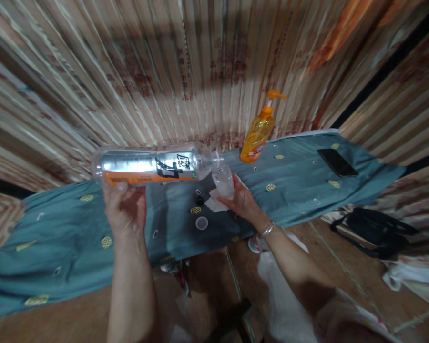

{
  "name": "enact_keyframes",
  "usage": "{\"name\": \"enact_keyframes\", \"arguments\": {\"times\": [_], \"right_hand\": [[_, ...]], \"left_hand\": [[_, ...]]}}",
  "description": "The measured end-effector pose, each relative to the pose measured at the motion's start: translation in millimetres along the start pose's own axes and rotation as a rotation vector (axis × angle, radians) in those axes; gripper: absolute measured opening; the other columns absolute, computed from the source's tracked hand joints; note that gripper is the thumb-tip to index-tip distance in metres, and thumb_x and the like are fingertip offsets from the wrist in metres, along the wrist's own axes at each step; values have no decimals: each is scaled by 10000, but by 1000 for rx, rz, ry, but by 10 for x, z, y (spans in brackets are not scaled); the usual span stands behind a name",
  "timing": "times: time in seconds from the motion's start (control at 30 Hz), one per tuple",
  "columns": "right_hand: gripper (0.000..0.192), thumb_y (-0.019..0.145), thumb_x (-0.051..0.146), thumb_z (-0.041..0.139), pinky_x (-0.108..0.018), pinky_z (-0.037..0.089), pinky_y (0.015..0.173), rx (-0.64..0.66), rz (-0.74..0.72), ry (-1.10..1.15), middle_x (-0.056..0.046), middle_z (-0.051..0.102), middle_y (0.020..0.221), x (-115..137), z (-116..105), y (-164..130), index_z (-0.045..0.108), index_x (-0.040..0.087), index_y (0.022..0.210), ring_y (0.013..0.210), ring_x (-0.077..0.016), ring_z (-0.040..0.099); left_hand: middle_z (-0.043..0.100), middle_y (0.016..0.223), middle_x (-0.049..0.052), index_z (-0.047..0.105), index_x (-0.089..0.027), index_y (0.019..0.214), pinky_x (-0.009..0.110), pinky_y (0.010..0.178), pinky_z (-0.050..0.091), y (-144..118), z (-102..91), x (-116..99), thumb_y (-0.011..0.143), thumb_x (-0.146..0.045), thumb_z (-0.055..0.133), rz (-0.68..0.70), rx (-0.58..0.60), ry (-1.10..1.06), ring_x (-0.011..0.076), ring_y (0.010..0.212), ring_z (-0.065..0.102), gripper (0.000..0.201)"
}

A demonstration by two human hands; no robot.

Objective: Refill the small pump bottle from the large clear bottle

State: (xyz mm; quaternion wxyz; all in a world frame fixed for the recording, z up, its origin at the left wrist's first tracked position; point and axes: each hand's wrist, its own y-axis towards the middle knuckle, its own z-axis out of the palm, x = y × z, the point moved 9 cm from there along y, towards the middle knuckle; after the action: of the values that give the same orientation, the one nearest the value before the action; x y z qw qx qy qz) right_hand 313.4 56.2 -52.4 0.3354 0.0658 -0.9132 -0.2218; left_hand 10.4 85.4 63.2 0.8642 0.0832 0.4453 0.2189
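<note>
Clear big bottle (153,165) (tipped level) in left hand (126,208) grip, right hand (241,200) grasping small bottle (224,181)

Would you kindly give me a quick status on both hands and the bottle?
Left hand grips large clear plastic bottle, held sideways. Right hand holds small clear container at its mouth. White lid, black cap loose on teal cloth beneath.

teal cloth (293,190) (yellow motifs), orange soap bottle (258,136)

Bare forearms (silver bracelet (267,230), right wrist)
</note>
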Motion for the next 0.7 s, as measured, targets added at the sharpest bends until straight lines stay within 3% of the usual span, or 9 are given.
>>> {"name": "enact_keyframes", "arguments": {"times": [0.7], "right_hand": [[870, 802, 469, 755, -481, 505, 1089, 18, 34, 17, -254, 597, 1401, 36, -19, 12, 373, 64, 1470, 1258, -350, 625]], "left_hand": [[725, 848, -64, 736, -323, 862, 258, 748, 534, -3, -3, 4, 519, -178, 828, -10, -30, -12, 147, 855, 652, 383]]}}
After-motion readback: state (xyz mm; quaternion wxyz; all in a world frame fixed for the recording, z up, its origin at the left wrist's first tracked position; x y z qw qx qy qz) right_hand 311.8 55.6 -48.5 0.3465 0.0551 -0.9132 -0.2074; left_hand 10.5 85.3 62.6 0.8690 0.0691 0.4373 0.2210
